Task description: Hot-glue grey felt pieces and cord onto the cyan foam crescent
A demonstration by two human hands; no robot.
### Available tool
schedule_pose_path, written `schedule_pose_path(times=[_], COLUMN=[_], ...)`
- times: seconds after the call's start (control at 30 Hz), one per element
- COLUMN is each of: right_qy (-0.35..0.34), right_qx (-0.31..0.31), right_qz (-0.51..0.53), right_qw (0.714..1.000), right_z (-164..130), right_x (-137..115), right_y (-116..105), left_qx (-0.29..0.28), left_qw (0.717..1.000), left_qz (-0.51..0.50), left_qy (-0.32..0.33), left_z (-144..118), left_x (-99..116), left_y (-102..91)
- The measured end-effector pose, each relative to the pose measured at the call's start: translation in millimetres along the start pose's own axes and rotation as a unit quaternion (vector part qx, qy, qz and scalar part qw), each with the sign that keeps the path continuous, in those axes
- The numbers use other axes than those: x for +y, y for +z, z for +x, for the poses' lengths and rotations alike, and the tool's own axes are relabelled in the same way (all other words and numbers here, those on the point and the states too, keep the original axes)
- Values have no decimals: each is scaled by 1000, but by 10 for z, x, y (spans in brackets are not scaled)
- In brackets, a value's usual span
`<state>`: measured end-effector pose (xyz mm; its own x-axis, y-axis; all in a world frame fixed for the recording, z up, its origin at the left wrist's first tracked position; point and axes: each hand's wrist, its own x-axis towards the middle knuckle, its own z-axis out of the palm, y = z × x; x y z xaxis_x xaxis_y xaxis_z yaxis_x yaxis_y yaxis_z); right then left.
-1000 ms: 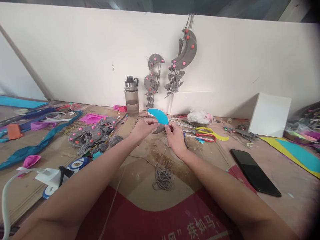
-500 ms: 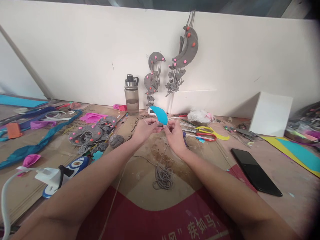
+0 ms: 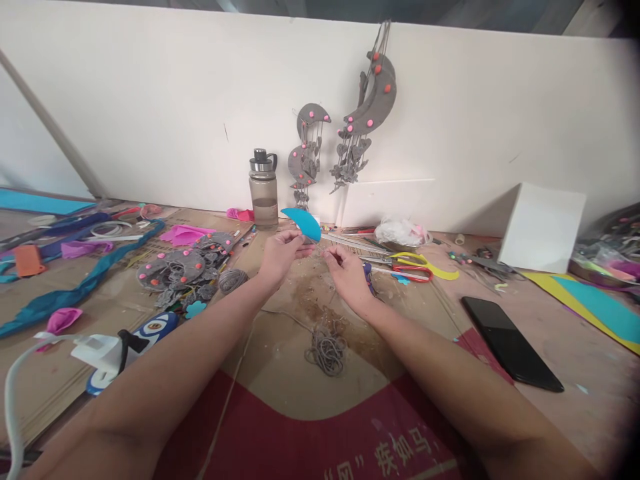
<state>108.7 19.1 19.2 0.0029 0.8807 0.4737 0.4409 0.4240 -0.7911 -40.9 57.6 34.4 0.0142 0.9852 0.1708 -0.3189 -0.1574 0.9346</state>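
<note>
The left hand (image 3: 280, 257) pinches a blue moon-shaped foam piece (image 3: 301, 223) between thumb and fingers and holds it up above the brown cardboard table top (image 3: 280, 360). The right hand (image 3: 347, 277) is just beside it, fingertips pressed together on a thin grey string (image 3: 327, 303). The string hangs down to a small pile of grey string (image 3: 325, 350) near the arms. Behind the hands stand a clear water bottle (image 3: 264, 190) and grey moon hangings (image 3: 373, 100) on the white wall. Red and yellow scissors (image 3: 415, 270) and a black phone (image 3: 510, 343) lie to the right. Grey felt moons with pink dots (image 3: 175, 270) lie to the left.
</note>
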Motion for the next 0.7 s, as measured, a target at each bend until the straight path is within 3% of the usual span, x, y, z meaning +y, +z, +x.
schedule_pose_path(times=[0.17,0.3,0.43,0.57,0.63,0.7], right_qy=[86,135,70,-25,-126,-233], right_qx=[-115,-232,-321,-411,-490,-564], right_qz=[107,246,257,121,30,-52], right_qw=[984,931,909,903,862,790], right_z=[-29,-107,-246,-456,-590,-720], right_x=[-248,-604,-987,-1348,-1482,-1562], right_y=[-59,-244,-475,-636,-683,-719], left_qx=[62,101,125,157,162,165], left_qw=[995,987,982,978,977,975], left_qz=[-70,-122,-135,-134,-137,-144], left_qy=[22,33,46,36,33,30], left_z=[154,222,276,329,345,353], left_x=[-69,-70,-45,-15,-3,-1], left_y=[-218,-353,-416,-450,-462,-469])
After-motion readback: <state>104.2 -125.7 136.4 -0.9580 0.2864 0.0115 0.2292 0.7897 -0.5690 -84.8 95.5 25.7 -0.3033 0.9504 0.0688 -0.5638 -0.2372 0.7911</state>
